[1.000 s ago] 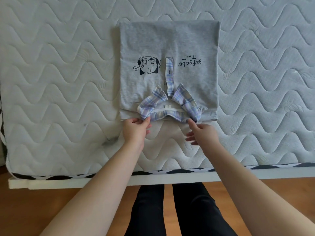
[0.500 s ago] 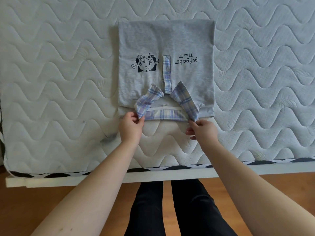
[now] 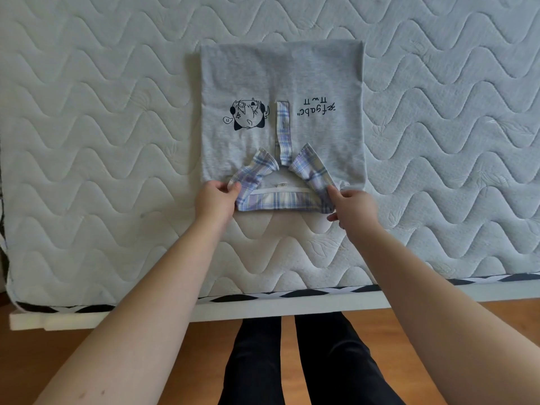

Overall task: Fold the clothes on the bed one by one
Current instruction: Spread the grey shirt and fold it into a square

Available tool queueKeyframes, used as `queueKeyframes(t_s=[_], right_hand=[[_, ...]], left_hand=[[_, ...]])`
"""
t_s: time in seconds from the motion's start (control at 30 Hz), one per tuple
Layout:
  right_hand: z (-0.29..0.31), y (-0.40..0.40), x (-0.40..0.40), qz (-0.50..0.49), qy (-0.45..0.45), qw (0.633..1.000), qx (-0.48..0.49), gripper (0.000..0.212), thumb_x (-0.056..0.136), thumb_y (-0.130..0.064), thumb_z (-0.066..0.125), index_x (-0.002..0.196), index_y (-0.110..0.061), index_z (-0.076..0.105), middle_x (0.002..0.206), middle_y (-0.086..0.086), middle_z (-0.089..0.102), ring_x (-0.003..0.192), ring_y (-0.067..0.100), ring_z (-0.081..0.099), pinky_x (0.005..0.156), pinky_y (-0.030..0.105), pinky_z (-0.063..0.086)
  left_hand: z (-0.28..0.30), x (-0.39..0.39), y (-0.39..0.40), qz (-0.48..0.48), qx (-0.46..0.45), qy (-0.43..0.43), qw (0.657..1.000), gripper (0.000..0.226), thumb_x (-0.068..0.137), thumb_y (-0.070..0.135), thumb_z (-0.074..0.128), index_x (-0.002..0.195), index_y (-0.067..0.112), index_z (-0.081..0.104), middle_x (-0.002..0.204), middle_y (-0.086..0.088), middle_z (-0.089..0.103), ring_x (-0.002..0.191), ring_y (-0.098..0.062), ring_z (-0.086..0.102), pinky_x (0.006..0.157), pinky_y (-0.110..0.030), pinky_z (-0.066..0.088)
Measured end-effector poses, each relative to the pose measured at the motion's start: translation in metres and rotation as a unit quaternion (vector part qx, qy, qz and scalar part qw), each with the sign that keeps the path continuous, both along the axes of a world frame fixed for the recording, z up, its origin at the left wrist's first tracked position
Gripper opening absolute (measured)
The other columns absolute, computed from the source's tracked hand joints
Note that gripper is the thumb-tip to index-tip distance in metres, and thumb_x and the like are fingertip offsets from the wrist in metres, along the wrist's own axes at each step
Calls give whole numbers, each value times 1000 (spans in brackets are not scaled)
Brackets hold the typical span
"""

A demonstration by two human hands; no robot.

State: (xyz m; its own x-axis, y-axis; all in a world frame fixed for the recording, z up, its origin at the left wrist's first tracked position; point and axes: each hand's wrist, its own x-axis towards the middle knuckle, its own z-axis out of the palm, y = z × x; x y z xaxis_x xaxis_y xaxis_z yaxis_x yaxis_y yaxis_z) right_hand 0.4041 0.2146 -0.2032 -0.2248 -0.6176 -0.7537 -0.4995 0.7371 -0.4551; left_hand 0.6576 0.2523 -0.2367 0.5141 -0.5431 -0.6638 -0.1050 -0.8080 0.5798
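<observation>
A grey polo shirt (image 3: 280,80) lies folded into a rectangle on the white quilted mattress (image 3: 87,141), its plaid collar (image 3: 274,201) at the near edge, facing me. It carries a black cartoon print and upside-down lettering. My left hand (image 3: 216,200) pinches the collar's left corner between thumb and fingers. At the collar's right corner, my right hand (image 3: 350,207) pinches the fabric, the other fingers loosely curled below.
The mattress edge with a black-and-white trim (image 3: 292,293) and the white bed frame (image 3: 263,311) run across in front of me. Below are a wooden floor (image 3: 482,317) and my legs in black trousers (image 3: 292,361).
Both hands have taken hold of the collar corners and shifted slightly apart; the near band of the collar now lies flatter and straighter than a second ago.
</observation>
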Motion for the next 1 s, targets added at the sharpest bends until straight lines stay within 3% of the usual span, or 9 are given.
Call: queueKeyframes(t_s=[0.07,0.17,0.23,0.37,0.53,0.67,0.77,0.87,1.0], right_hand=[[-3,-1,2,-16,2,1000,-20,33,93,-39,60,79,-10,59,57,2,61,41,9,53,49,25,39],[-2,0,6,-18,-2,993,-114,22,90,-35,67,87,-17,55,78,-4,61,52,13,57,48,19,43],[-6,3,5,-24,-1,993,-118,21,88,-35,70,93,-20,57,85,-4,64,55,14,60,52,23,47],[-18,9,-8,-60,-4,998,-23,30,84,-35,75,98,-10,67,68,-3,68,39,5,58,48,23,41],[-22,11,-12,21,58,998,7,41,84,-54,68,70,-15,65,56,1,69,62,17,69,65,35,56],[-17,13,-15,-8,136,989,-59,50,85,-64,59,92,-15,57,82,-2,62,77,18,59,61,33,41],[-18,6,-28,-90,124,980,-129,47,90,-56,57,114,-16,54,105,0,61,96,18,58,80,36,45],[-20,-12,-37,-59,104,988,-95,47,92,-51,56,120,-14,56,110,-2,62,98,16,57,83,33,45],[-15,-33,-40,56,102,993,-37,33,93,-46,58,103,-15,55,91,-1,58,87,20,55,72,32,42]], left_hand=[[-11,5,0,12,-4,30,999,34,66,38,78,90,20,63,95,-6,72,91,-27,70,86,-51,56],[-2,2,-1,0,-32,1,999,28,80,21,77,101,19,59,98,-8,72,91,-25,70,89,-46,55],[0,0,2,-14,-45,-26,999,25,84,18,75,101,22,57,95,-7,71,88,-24,69,86,-43,56],[-2,-5,9,-29,-47,-78,995,26,82,18,76,95,22,54,86,-2,67,77,-21,63,80,-39,54],[2,-9,10,-77,-60,-152,983,23,85,17,75,94,16,54,77,3,56,71,-18,54,61,-19,33],[8,-6,12,-70,-111,-210,969,25,87,26,71,99,9,57,82,0,61,77,-20,56,66,-20,33],[4,13,11,-29,-105,-287,952,32,91,28,64,111,3,57,107,-19,62,100,-34,55,84,-33,38],[-6,32,5,15,-11,-200,980,42,95,38,57,116,1,57,113,-16,65,106,-32,59,87,-36,42],[-17,51,-4,-12,43,-37,998,44,97,45,53,118,7,60,110,-3,63,102,-21,58,90,-32,45]])
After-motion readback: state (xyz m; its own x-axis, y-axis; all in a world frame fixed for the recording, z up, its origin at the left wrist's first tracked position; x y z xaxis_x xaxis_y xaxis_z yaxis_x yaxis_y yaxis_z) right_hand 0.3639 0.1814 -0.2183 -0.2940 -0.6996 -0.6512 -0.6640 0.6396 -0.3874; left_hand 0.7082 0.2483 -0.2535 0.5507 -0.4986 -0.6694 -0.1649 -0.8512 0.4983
